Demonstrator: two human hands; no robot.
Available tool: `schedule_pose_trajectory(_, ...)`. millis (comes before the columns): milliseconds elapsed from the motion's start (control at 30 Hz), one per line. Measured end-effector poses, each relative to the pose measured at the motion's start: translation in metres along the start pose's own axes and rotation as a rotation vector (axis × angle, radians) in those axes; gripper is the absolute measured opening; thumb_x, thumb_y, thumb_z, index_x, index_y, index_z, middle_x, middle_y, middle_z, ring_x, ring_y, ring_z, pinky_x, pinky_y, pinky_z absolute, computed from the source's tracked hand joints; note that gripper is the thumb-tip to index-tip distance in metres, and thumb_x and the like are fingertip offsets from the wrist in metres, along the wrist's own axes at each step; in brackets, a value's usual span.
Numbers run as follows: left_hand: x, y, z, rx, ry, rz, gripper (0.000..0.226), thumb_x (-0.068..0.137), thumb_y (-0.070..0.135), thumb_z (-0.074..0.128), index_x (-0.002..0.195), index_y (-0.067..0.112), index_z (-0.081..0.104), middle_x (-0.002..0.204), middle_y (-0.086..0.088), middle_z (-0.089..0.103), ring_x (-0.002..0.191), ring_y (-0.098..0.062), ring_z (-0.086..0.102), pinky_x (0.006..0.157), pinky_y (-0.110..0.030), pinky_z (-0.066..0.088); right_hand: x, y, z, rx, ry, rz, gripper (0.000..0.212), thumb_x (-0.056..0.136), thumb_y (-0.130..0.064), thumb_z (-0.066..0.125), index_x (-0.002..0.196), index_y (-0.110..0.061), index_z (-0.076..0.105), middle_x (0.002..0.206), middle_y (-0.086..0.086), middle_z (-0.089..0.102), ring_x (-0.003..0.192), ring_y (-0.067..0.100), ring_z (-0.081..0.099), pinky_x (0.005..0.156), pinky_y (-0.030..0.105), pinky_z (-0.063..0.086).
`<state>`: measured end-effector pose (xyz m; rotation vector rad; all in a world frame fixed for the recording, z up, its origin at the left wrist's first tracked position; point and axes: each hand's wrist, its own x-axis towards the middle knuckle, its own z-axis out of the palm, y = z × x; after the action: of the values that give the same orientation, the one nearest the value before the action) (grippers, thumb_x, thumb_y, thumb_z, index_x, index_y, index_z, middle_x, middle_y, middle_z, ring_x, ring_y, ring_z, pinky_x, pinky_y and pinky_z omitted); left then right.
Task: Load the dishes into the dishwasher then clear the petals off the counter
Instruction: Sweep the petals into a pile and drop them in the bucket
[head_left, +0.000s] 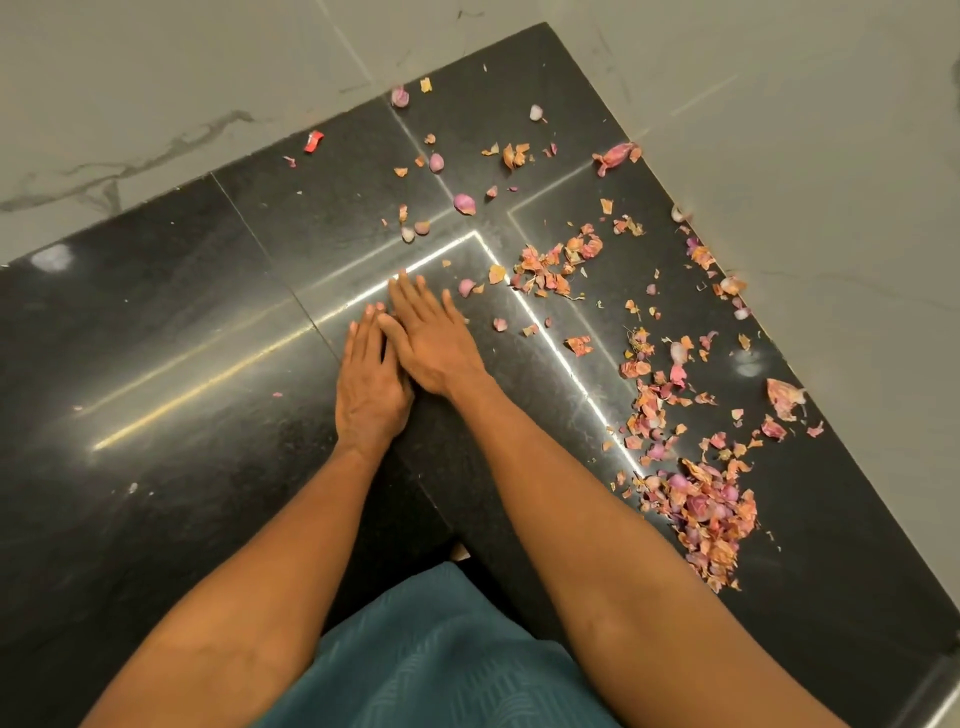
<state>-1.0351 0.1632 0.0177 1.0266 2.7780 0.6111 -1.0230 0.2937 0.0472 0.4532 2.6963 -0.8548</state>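
Lying flat, fingers straight, left hand (370, 387) and right hand (434, 340) touch on counter (156, 322)

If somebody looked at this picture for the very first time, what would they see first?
Probably the two hands, the left hand and the right hand, lying flat side by side in the middle of the shiny black counter. Next come the pink and orange petals scattered to the right and beyond the hands, with the biggest pile near the right edge. A small red scrap lies alone at the far left.
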Motion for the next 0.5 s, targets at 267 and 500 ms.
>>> schedule_pose_trajectory(267,0.000,0.005,-0.001,0.078,-0.011,-0.037,0.056,0.101,0.012,0.040,0.155,0.001,0.030,0.163,-0.020,0.027,0.155,-0.028,0.016,0.126,-0.046,0.014,-0.056,0.074,0.007,-0.161,0.292,0.360,0.067,0.110,-0.051,0.011,0.165,-0.016,-0.004,0.172,0.003,-0.011,0.158,0.017,-0.016,0.129,0.046,-0.007)
schedule_pose_trajectory(500,0.001,0.005,-0.002,0.086,-0.020,-0.042,0.057,0.100,0.010,0.042,0.155,0.001,0.029,0.163,-0.020,0.025,0.155,-0.029,0.014,0.127,-0.045,0.012,-0.084,0.075,0.018,0.008,0.481,0.741,0.073,0.109,-0.049,0.024,0.164,-0.005,0.003,0.172,0.016,-0.004,0.159,0.028,-0.011,0.128,0.049,-0.007)
